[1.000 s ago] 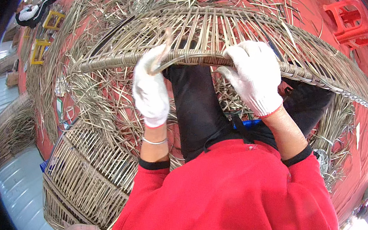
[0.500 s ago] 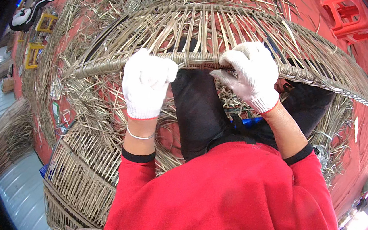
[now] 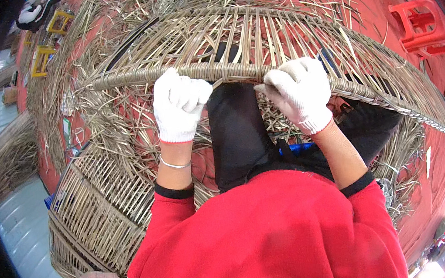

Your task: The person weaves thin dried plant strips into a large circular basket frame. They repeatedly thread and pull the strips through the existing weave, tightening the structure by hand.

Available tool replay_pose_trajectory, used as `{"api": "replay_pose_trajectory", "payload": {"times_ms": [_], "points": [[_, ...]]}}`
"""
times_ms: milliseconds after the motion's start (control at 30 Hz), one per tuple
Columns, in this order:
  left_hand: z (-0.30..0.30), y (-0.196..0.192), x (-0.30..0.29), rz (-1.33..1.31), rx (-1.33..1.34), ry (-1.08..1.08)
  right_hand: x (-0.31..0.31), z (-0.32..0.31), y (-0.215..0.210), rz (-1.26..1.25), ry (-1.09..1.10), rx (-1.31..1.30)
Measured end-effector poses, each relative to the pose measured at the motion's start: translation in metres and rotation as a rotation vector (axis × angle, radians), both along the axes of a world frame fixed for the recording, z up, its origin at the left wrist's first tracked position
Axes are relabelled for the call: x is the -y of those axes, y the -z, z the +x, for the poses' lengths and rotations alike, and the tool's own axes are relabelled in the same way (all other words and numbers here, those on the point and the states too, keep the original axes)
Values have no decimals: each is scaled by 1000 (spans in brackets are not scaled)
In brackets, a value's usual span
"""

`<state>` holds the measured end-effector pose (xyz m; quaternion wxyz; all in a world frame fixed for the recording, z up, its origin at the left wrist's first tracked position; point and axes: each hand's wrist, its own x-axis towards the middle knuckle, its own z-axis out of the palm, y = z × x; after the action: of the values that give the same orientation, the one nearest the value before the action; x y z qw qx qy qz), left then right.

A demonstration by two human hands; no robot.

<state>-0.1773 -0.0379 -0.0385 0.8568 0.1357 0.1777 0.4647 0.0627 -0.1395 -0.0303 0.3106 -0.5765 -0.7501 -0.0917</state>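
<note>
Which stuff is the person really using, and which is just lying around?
In use:
- woven basket frame, rim held
- left hand
- right hand

Lying about:
- red plastic stool
- yellow frames
- second woven frame
- loose strips

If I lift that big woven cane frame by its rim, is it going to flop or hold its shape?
The woven frame probably holds its shape: its thick wrapped rim keeps an even curve. It likely is light for its size, being open slats. The gloved left hand and right hand suggest rough, unslippery cane.
</note>
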Motion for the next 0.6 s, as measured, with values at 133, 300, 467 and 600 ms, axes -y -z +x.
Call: {"api": "replay_pose_trajectory", "payload": {"times_ms": [133, 300, 467, 600], "points": [[0, 0, 0, 44, 15, -1, -2, -13, -5, 53, -18, -28], [-4, -6, -2, 1, -41, -5, -21, -37, 1, 48, -52, 63], [-7, -8, -5, 66, -74, 5, -21, -39, 14, 111, -30, -14], [-8, -10, -6, 58, -73, 14, -22, -40, 13, 87, -58, -33]]}}
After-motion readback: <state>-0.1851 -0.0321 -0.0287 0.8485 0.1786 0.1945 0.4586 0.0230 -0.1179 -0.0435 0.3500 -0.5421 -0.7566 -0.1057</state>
